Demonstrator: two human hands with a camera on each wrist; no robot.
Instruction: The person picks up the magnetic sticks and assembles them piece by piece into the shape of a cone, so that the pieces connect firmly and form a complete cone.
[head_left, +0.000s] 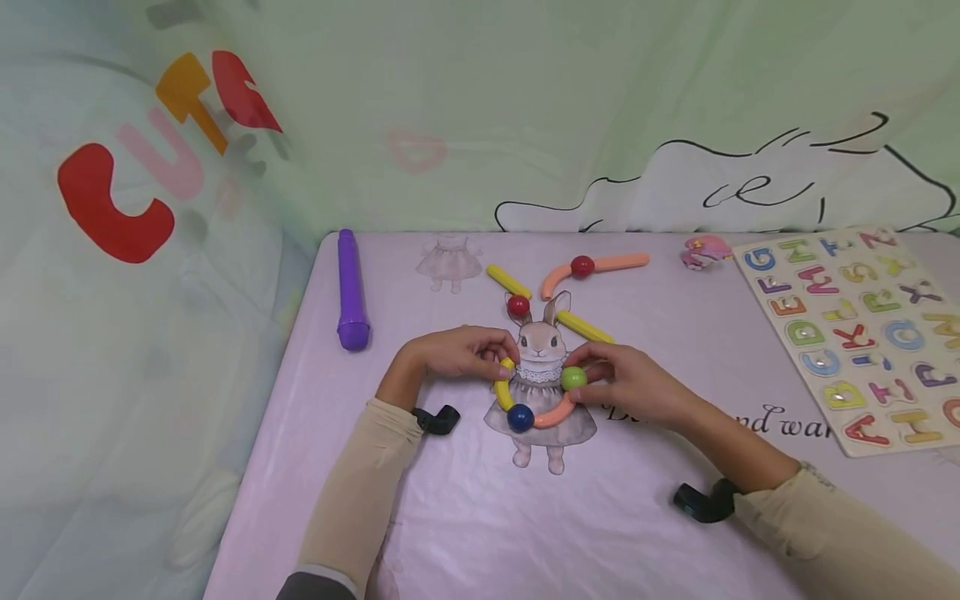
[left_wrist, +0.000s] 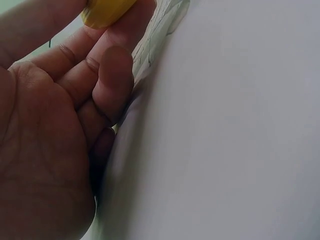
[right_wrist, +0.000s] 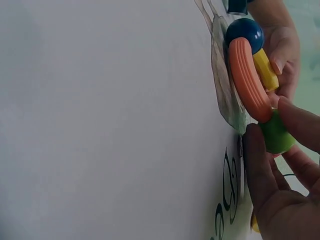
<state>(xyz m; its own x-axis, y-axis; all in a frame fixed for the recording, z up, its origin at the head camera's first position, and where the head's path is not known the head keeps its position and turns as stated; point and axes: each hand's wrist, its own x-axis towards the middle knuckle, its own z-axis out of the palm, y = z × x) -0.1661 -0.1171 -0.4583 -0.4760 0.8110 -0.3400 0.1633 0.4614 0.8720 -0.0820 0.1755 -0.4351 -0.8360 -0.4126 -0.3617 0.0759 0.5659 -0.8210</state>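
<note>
My left hand (head_left: 467,352) pinches the upper end of a curved yellow rod (head_left: 503,395). That rod's lower end meets a dark blue ball (head_left: 521,417), from which a curved orange rod (head_left: 555,412) runs to a green ball (head_left: 573,378). My right hand (head_left: 627,383) holds the green ball between thumb and fingers. Joined, these pieces form a U shape over the printed rabbit. In the left wrist view the yellow rod (left_wrist: 107,11) shows at the fingertips; in the right wrist view the orange rod (right_wrist: 247,80) touches both balls.
Beyond the hands lie a yellow rod with a red ball (head_left: 518,306), a straight yellow rod (head_left: 585,327), and an orange piece with another red ball (head_left: 582,267). A purple toy microphone (head_left: 351,292) lies left, a pink toy (head_left: 706,252) and a letter board (head_left: 832,446) right.
</note>
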